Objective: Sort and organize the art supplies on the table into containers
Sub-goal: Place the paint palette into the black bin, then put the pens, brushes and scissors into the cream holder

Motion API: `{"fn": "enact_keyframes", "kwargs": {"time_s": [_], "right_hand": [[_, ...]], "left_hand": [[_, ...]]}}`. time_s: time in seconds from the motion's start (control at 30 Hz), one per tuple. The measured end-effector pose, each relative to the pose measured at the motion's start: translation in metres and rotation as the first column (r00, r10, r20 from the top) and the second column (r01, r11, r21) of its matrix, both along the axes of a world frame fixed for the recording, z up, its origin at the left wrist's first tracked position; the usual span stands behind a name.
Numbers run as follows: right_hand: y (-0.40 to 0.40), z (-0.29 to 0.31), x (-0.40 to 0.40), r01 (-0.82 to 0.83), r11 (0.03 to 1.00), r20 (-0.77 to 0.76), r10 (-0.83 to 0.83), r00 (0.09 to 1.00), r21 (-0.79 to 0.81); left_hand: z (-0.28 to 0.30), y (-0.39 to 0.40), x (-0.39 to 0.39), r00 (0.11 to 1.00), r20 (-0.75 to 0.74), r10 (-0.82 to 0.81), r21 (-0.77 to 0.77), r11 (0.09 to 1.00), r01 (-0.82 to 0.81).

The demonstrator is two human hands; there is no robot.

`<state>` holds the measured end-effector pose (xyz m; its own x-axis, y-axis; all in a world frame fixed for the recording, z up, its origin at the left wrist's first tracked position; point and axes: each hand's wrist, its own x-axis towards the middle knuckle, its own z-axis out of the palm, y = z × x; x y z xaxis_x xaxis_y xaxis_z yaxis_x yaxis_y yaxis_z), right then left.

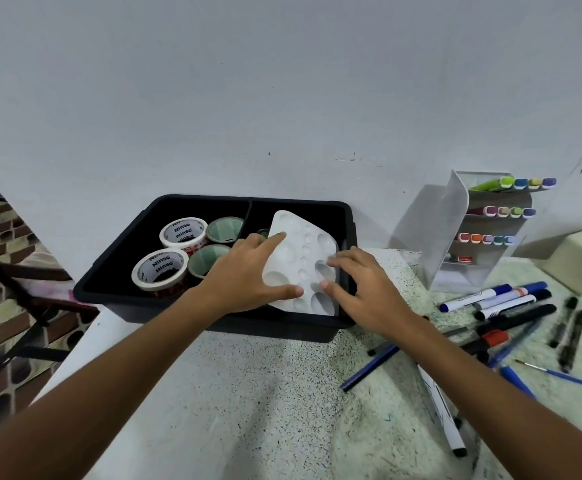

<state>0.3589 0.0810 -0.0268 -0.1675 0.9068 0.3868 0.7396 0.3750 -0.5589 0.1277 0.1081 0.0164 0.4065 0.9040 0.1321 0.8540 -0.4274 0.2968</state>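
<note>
Both hands are resting on the white paint palette (pixel 303 263), which is lying tilted in the right compartment of the black bin (pixel 213 209) at the desk's (pixel 248 393) twelve o'clock. The left hand (pixel 244 271) is pressing with fingers spread straight; the right hand (pixel 362 289) is touching its three o'clock edge, fingers relaxed and apart. Tape rolls (pixel 182 232) are sitting in the left compartment; markers (pixel 490 299) are lying at three o'clock.

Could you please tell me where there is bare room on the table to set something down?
The speckled table is bare in front of the black bin, between the two forearms. The right side is crowded with loose markers and pens below the clear marker rack. Tape rolls and the white palette fill the bin.
</note>
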Motion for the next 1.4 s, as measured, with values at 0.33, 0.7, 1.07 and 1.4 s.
{"fn": "enact_keyframes", "kwargs": {"time_s": [0.33,0.7,1.07,1.4], "right_hand": [[-0.009,-0.015,0.007,-0.067,0.998,-0.009,0.067,0.998,0.013],[-0.035,-0.02,0.052,-0.104,0.989,0.065,0.111,0.992,-0.104],[-0.056,-0.018,0.232,0.048,0.997,-0.092,-0.054,0.994,-0.067],[0.002,-0.02,0.263,-0.138,0.881,-0.484,-0.112,0.868,-0.452]], "left_hand": [[-0.012,-0.01,-0.002,0.982,-0.101,-0.158,0.266,0.947,0.179],[-0.011,-0.001,0.05,0.926,-0.144,-0.35,0.264,0.888,0.377],[-0.031,-0.033,0.24,0.889,0.433,-0.149,-0.041,0.982,0.185],[-0.06,-0.012,0.304,0.626,0.736,0.258,-0.375,0.925,0.06]]}}
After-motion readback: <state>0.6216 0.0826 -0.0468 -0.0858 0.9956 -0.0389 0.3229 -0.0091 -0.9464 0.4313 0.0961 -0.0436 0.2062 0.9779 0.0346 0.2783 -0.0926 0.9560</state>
